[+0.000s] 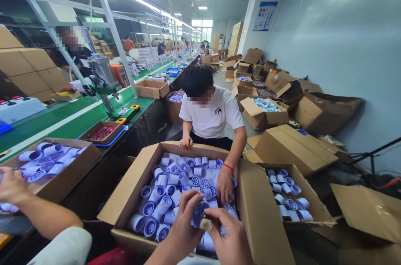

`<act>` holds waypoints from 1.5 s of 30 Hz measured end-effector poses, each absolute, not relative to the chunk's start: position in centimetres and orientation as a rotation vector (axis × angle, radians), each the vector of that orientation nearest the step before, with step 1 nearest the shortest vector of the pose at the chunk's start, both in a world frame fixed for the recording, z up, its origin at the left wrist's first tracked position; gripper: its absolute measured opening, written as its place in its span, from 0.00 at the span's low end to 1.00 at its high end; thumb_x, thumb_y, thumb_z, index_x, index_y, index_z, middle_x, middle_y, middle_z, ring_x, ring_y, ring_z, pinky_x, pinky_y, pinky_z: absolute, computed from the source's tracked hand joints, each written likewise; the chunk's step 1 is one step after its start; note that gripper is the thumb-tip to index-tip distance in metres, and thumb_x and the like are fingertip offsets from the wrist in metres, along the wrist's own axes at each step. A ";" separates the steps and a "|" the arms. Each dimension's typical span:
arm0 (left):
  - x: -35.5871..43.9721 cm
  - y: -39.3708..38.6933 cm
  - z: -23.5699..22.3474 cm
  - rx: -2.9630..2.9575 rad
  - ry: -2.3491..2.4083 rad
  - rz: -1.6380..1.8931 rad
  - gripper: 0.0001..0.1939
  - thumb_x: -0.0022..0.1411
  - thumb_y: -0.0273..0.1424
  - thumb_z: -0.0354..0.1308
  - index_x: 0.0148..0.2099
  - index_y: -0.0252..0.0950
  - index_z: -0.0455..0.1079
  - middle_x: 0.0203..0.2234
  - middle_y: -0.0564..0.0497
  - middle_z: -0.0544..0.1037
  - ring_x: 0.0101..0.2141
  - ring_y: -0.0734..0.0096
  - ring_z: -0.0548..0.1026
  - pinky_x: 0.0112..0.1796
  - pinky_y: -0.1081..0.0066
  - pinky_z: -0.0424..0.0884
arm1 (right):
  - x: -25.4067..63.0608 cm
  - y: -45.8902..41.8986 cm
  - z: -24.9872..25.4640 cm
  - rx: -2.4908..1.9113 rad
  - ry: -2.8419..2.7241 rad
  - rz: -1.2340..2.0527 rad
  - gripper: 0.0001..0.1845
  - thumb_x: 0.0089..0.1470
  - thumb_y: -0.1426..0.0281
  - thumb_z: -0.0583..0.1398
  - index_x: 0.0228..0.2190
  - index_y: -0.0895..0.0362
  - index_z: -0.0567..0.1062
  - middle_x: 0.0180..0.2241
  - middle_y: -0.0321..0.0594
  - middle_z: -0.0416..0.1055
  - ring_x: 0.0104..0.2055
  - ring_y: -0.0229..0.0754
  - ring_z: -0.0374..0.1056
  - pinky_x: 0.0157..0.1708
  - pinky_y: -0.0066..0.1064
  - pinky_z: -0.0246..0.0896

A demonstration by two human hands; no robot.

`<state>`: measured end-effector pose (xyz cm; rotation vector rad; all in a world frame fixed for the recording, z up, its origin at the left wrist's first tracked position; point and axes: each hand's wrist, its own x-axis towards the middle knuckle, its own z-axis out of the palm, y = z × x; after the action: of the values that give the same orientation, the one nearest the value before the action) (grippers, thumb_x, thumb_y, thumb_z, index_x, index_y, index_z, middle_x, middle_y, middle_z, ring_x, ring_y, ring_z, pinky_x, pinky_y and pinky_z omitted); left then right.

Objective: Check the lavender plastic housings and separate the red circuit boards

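My left hand (184, 225) and my right hand (230, 238) meet low in the middle, over the near edge of a big open cardboard box (131, 185). The left hand's fingers curl round a lavender plastic cylinder (199, 211). Against its end, my right hand pinches a small beige piece (206, 224). The box is full of several similar lavender cylindrical parts (169, 198). Across the box a person in a white T-shirt (213, 116) has one hand on the far rim and the other hand (224, 185), with a red wrist band, among the parts.
Another person's forearm (37, 210) reaches from the left toward a second box of parts (62, 173). A third part-filled box (308, 198) stands at the right. A green conveyor bench (62, 118) with a machine runs along the left. More cartons are piled by the right wall.
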<state>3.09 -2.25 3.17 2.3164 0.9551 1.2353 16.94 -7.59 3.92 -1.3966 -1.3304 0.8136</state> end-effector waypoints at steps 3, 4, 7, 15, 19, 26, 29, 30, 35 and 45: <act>3.6 -2.5 3.0 2.324 0.959 1.294 0.27 0.50 0.19 0.51 0.53 0.39 0.60 0.44 0.42 0.67 0.46 0.61 0.70 0.44 0.63 0.74 | 16.7 -7.8 3.9 -1.435 -1.601 0.437 0.12 0.53 0.74 0.57 0.37 0.50 0.78 0.32 0.40 0.78 0.33 0.42 0.74 0.33 0.28 0.68; 3.8 -2.6 3.0 2.330 0.956 1.325 0.27 0.50 0.18 0.50 0.53 0.39 0.61 0.44 0.43 0.67 0.46 0.62 0.70 0.44 0.64 0.74 | 16.7 -7.8 3.8 -1.448 -1.665 0.331 0.13 0.54 0.75 0.56 0.37 0.50 0.77 0.32 0.40 0.78 0.32 0.42 0.74 0.32 0.28 0.68; 4.3 -2.7 3.1 2.349 0.955 1.407 0.25 0.51 0.16 0.48 0.51 0.39 0.63 0.43 0.45 0.68 0.46 0.66 0.70 0.44 0.68 0.73 | 16.4 -7.7 3.5 -1.481 -1.791 0.107 0.16 0.54 0.79 0.53 0.36 0.52 0.76 0.31 0.40 0.78 0.29 0.40 0.73 0.28 0.27 0.65; 5.0 -2.6 3.6 2.324 0.995 1.416 0.20 0.53 0.19 0.50 0.48 0.39 0.62 0.41 0.45 0.68 0.43 0.65 0.72 0.41 0.66 0.74 | 16.1 -7.7 4.0 -1.546 -1.799 -0.157 0.15 0.53 0.79 0.54 0.36 0.51 0.76 0.32 0.39 0.78 0.28 0.40 0.72 0.28 0.29 0.62; 5.4 -2.4 4.1 2.331 0.981 1.445 0.17 0.55 0.22 0.51 0.47 0.39 0.62 0.40 0.45 0.68 0.42 0.66 0.72 0.40 0.67 0.74 | 15.9 -8.0 4.2 -1.498 -1.728 -0.256 0.14 0.53 0.77 0.57 0.38 0.49 0.77 0.34 0.39 0.77 0.29 0.40 0.71 0.31 0.30 0.64; 5.7 -2.4 4.2 2.265 0.913 1.496 0.16 0.54 0.24 0.53 0.46 0.39 0.61 0.39 0.46 0.67 0.40 0.67 0.71 0.38 0.68 0.74 | 16.3 -7.8 3.1 -1.584 -1.381 -0.004 0.27 0.48 0.77 0.60 0.51 0.48 0.70 0.44 0.45 0.72 0.43 0.47 0.70 0.40 0.36 0.69; 5.6 -2.4 4.1 2.245 0.906 1.479 0.16 0.53 0.25 0.56 0.44 0.40 0.62 0.38 0.47 0.67 0.39 0.67 0.71 0.37 0.69 0.73 | 16.2 -7.2 3.7 -1.580 -1.189 0.451 0.29 0.45 0.77 0.60 0.51 0.52 0.70 0.48 0.45 0.73 0.45 0.49 0.71 0.44 0.38 0.69; 5.5 -2.4 4.1 2.242 0.905 1.462 0.16 0.52 0.24 0.56 0.44 0.40 0.62 0.38 0.48 0.67 0.38 0.67 0.71 0.37 0.68 0.73 | 16.0 -7.0 4.1 -1.577 -1.091 0.588 0.28 0.44 0.77 0.60 0.49 0.53 0.72 0.47 0.45 0.74 0.45 0.49 0.71 0.44 0.38 0.68; 5.4 -2.1 3.1 2.276 0.959 1.360 0.17 0.50 0.25 0.56 0.44 0.40 0.62 0.37 0.47 0.68 0.39 0.63 0.72 0.37 0.64 0.74 | 15.0 -6.0 5.1 -1.520 -0.849 0.822 0.19 0.41 0.78 0.58 0.37 0.54 0.77 0.41 0.43 0.76 0.45 0.48 0.71 0.46 0.37 0.65; 5.1 -0.9 -0.2 2.358 0.966 1.299 0.19 0.52 0.27 0.55 0.48 0.39 0.62 0.41 0.44 0.67 0.42 0.59 0.71 0.40 0.60 0.74 | 14.3 -4.9 4.3 -1.384 -0.688 0.979 0.09 0.43 0.74 0.57 0.32 0.55 0.71 0.32 0.38 0.74 0.40 0.43 0.69 0.42 0.33 0.63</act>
<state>5.12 -0.89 -0.19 2.3585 0.9663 1.2988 14.33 -4.88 4.27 -1.3844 -0.6876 0.9794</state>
